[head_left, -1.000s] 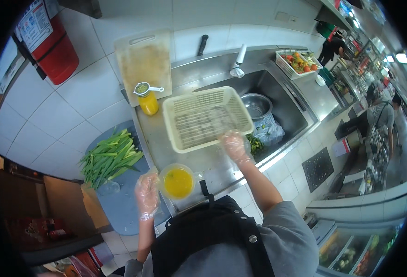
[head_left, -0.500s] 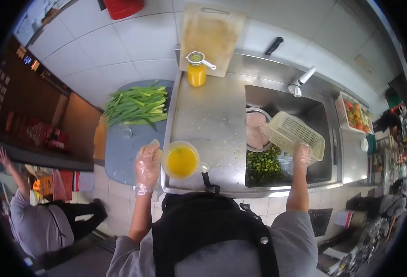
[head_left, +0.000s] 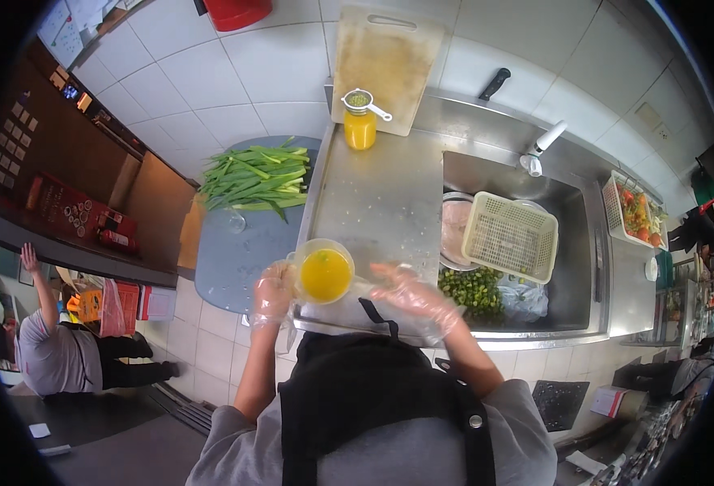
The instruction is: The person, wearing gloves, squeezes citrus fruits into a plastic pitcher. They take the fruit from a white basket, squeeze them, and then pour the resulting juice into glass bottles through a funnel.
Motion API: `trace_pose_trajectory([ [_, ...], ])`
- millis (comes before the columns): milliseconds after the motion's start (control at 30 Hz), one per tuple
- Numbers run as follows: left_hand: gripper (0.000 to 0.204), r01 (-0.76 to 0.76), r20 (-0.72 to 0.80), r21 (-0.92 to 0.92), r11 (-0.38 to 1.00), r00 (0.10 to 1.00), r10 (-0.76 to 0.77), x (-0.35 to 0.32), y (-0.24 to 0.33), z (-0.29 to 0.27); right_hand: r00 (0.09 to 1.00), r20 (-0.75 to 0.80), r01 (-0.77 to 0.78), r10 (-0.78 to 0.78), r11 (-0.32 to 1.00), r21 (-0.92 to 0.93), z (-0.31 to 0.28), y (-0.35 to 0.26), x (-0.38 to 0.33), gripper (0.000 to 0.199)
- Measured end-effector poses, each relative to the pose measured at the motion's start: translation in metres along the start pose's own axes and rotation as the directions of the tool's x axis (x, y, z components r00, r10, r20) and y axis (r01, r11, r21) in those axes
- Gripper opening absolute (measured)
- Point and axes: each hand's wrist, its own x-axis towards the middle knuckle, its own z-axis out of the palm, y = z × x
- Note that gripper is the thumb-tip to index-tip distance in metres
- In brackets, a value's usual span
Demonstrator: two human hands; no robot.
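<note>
A clear plastic jug [head_left: 348, 253] of yellow-orange liquid stands by the counter's front left corner, its handle toward the right. Against the jug's left side, my left hand [head_left: 272, 293], in a clear plastic glove, has its fingers closed on the wall. My right hand [head_left: 412, 298], gloved too and somewhat blurred, reaches in from the right beside the handle with fingers stretched and nothing visible in them. The cream perforated basket [head_left: 509, 235] rests in the sink, partly over a metal bowl [head_left: 454, 196] of pale meat. Chopped greens [head_left: 470, 293] lie in front of it.
Long green leaves [head_left: 256, 176] lie on a grey-blue board [head_left: 235, 271] at left. A jar of yellow liquid [head_left: 359, 134] with a small strainer [head_left: 358, 99] on top stands before a cutting board [head_left: 389, 57]. The tap [head_left: 541, 146] is behind the sink [head_left: 571, 300]; a vegetable crate [head_left: 634, 211] sits right.
My right hand has let go of the basket, now lying in the sink, and moved left to the jug. My left hand has closed in on the jug's side. The view has shifted slightly.
</note>
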Motion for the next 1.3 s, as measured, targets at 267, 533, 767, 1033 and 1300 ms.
trace_pose_trajectory([
  [267, 0.024, -0.217, 0.037, 0.169, 0.961, 0.976, 0.214, 0.017, -0.009, -0.002, 0.999, -0.034, 0.012, -0.012, 1.000, -0.002, 0.051, -0.005, 0.013, 0.055],
  [533, 0.030, -0.373, 0.191, -0.027, 0.927, 0.909, 0.371, 0.053, -0.013, 0.010, 0.920, -0.341, -0.082, 0.192, 0.947, 0.312, 0.087, -0.004, 0.010, 0.037],
  [767, 0.026, -0.019, 0.081, -0.410, 0.912, 0.995, 0.057, 0.074, -0.101, -0.003, 0.845, -0.487, -0.087, 0.220, 0.956, 0.282, 0.080, -0.003, 0.004, 0.022],
  [1033, 0.080, -0.079, -0.610, -0.015, 0.997, 0.791, 0.054, 0.173, -0.209, -0.021, 0.780, -0.558, -0.140, 0.285, 0.947, 0.289, 0.091, -0.001, 0.009, 0.020],
  [1300, 0.111, -0.251, -0.716, -0.161, 0.955, 0.696, 0.062, 0.241, -0.218, -0.025, 0.690, -0.571, -0.215, 0.444, 0.879, 0.425, 0.100, 0.002, 0.013, 0.023],
])
